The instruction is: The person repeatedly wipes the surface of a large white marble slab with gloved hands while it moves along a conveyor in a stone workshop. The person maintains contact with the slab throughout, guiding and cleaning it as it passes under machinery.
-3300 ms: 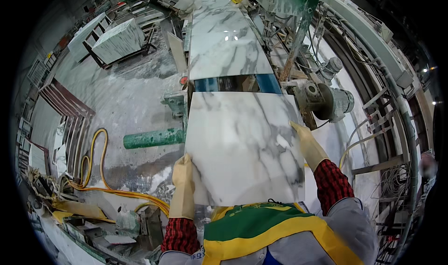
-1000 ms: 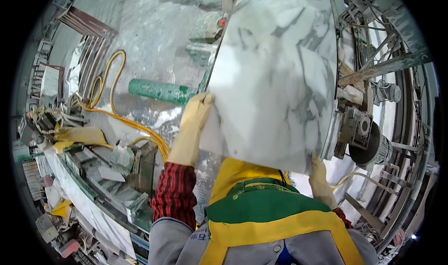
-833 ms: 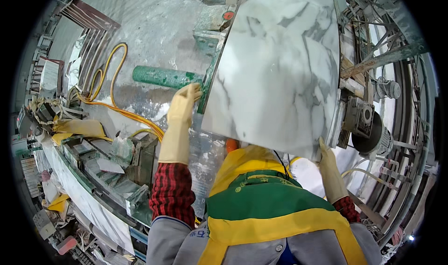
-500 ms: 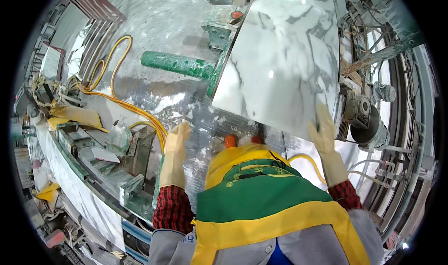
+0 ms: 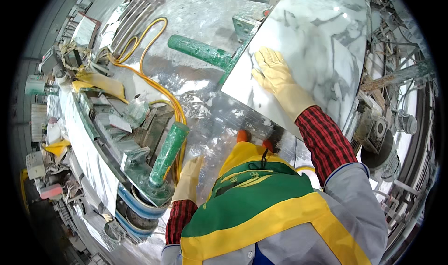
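On the marble slab, right hand now lies flat near the left edge, fingers spread; half a second ago it was toward the near right corner. Left hand hangs beside a green roller, seemingly loosely open. Slab's raised over streaked floor, yellow hose left. Long axis probably runs away, up-right; far end's cut off.

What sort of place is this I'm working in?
Most likely a stone-processing workshop: a polished, grey-veined white slab lies beneath the gloved right hand, machinery with a motor stands beside it, and yellow hoses cross the stained floor.
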`<state>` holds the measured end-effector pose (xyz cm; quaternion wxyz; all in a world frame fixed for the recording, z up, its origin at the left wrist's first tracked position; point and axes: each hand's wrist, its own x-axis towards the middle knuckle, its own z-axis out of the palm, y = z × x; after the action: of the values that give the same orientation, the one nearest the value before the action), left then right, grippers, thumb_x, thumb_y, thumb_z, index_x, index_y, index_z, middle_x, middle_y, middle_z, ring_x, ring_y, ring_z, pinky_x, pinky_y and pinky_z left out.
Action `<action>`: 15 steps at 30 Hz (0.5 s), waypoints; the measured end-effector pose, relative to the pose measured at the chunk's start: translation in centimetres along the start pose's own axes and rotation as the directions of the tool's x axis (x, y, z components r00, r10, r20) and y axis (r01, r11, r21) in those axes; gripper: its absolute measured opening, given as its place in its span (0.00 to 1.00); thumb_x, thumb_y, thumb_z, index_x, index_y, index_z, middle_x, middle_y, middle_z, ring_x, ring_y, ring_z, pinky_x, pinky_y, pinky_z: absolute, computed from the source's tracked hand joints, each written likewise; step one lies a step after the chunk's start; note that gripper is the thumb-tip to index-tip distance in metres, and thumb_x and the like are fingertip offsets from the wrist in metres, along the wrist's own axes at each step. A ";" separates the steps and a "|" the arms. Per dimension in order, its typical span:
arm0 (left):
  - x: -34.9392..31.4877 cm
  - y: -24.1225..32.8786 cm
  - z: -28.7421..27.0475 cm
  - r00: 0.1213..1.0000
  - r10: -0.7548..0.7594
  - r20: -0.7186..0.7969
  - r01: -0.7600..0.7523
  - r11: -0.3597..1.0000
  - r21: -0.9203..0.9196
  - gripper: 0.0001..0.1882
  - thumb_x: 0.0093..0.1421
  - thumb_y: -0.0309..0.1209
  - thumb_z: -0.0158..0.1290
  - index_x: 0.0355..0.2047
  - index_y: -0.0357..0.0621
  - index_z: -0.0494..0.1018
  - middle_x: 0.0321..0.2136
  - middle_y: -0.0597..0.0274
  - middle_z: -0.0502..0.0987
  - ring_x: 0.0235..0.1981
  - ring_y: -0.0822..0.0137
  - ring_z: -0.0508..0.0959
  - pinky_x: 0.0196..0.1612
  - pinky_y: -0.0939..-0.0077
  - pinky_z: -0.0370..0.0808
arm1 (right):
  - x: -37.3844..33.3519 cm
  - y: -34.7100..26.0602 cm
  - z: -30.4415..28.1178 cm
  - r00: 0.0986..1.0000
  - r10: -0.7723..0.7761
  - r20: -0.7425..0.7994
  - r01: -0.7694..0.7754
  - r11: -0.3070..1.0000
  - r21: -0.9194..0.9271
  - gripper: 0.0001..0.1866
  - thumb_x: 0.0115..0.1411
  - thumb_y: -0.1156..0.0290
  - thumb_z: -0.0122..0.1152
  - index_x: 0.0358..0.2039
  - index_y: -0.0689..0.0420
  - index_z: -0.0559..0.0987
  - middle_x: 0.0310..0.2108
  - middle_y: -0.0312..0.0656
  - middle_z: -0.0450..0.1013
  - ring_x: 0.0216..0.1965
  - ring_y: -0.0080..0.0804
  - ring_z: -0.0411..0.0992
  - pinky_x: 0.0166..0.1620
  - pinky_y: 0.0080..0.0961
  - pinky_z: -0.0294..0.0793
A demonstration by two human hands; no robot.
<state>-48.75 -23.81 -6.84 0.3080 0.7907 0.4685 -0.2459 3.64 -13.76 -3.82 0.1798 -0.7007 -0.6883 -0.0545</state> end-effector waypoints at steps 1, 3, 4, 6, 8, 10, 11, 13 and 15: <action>-0.8 -1.8 2.5 0.997 0.020 -0.077 -0.029 0.993 -0.112 0.29 0.68 0.32 0.59 0.69 0.45 0.72 0.62 0.48 0.83 0.61 0.47 0.84 0.65 0.56 0.79 | 0.5 -0.3 0.4 1.000 -0.001 -0.005 0.001 1.000 0.024 0.36 0.73 0.51 0.61 0.74 0.60 0.74 0.78 0.55 0.67 0.80 0.52 0.62 0.83 0.50 0.55; -1.2 -1.1 4.6 0.912 -0.406 0.057 0.308 0.585 -0.750 0.27 0.71 0.54 0.55 0.59 0.49 0.82 0.54 0.44 0.86 0.56 0.46 0.85 0.58 0.53 0.79 | 1.0 -0.6 1.2 0.999 -0.043 -0.010 0.043 0.999 0.009 0.36 0.74 0.51 0.59 0.75 0.60 0.73 0.78 0.55 0.67 0.80 0.52 0.62 0.83 0.50 0.54; -1.7 -1.8 5.9 0.911 -0.411 0.028 0.298 0.610 -0.734 0.29 0.70 0.56 0.53 0.57 0.48 0.83 0.51 0.44 0.86 0.54 0.47 0.85 0.57 0.53 0.78 | 1.3 -1.0 1.2 0.998 -0.066 -0.014 0.066 0.998 0.002 0.36 0.74 0.51 0.58 0.75 0.60 0.73 0.78 0.55 0.67 0.80 0.52 0.62 0.83 0.50 0.54; -3.2 -3.5 9.2 0.910 -0.414 -0.029 0.279 0.663 -0.695 0.33 0.70 0.62 0.49 0.53 0.47 0.85 0.47 0.43 0.87 0.52 0.48 0.85 0.56 0.53 0.77 | 1.8 -2.2 0.9 0.993 -0.109 0.043 0.107 0.993 0.045 0.35 0.75 0.52 0.56 0.75 0.60 0.73 0.78 0.55 0.67 0.80 0.51 0.62 0.84 0.49 0.53; -5.0 -2.5 9.2 0.937 -0.277 -0.212 0.106 0.805 -0.584 0.32 0.69 0.61 0.50 0.52 0.47 0.85 0.45 0.43 0.86 0.49 0.50 0.84 0.55 0.54 0.77 | 1.9 -3.3 0.2 0.984 -0.149 0.101 0.142 0.987 0.073 0.34 0.76 0.52 0.55 0.75 0.60 0.73 0.79 0.55 0.67 0.81 0.50 0.61 0.84 0.48 0.52; -6.2 0.2 8.0 0.924 -0.310 -0.222 0.102 0.762 -0.639 0.32 0.69 0.60 0.49 0.51 0.47 0.85 0.45 0.42 0.85 0.49 0.49 0.85 0.54 0.55 0.76 | 1.6 -4.6 -0.7 0.969 -0.194 0.155 0.179 0.978 0.109 0.34 0.77 0.53 0.53 0.75 0.60 0.73 0.79 0.54 0.67 0.81 0.50 0.61 0.84 0.47 0.51; -6.4 0.8 7.7 0.922 -0.321 -0.218 0.103 0.746 -0.658 0.31 0.70 0.60 0.49 0.52 0.47 0.85 0.46 0.42 0.86 0.49 0.49 0.85 0.54 0.55 0.76 | 1.1 -4.7 0.3 0.970 -0.223 0.094 0.212 0.970 0.118 0.33 0.77 0.55 0.53 0.75 0.61 0.73 0.78 0.54 0.67 0.81 0.51 0.61 0.84 0.46 0.52; -6.4 0.9 7.3 0.936 -0.282 -0.210 0.094 0.776 -0.623 0.31 0.71 0.59 0.49 0.54 0.48 0.84 0.48 0.42 0.86 0.50 0.48 0.85 0.54 0.56 0.77 | 0.7 -5.9 -0.1 0.961 -0.253 0.110 0.240 0.963 0.124 0.33 0.76 0.55 0.54 0.74 0.62 0.74 0.78 0.54 0.68 0.79 0.52 0.63 0.84 0.46 0.53; -6.1 2.3 4.9 0.954 -0.146 -0.261 0.003 0.877 -0.480 0.31 0.72 0.58 0.49 0.58 0.48 0.83 0.51 0.42 0.86 0.51 0.48 0.85 0.55 0.57 0.77 | 0.6 -6.2 -0.3 0.952 -0.291 0.094 0.270 0.945 0.184 0.34 0.74 0.55 0.57 0.73 0.64 0.75 0.76 0.55 0.69 0.78 0.54 0.64 0.83 0.47 0.54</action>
<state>-49.93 -31.81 -5.52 0.4103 0.6995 0.5848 -0.0174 -2.36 -13.38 -2.27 0.1871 -0.5797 -0.7927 0.0212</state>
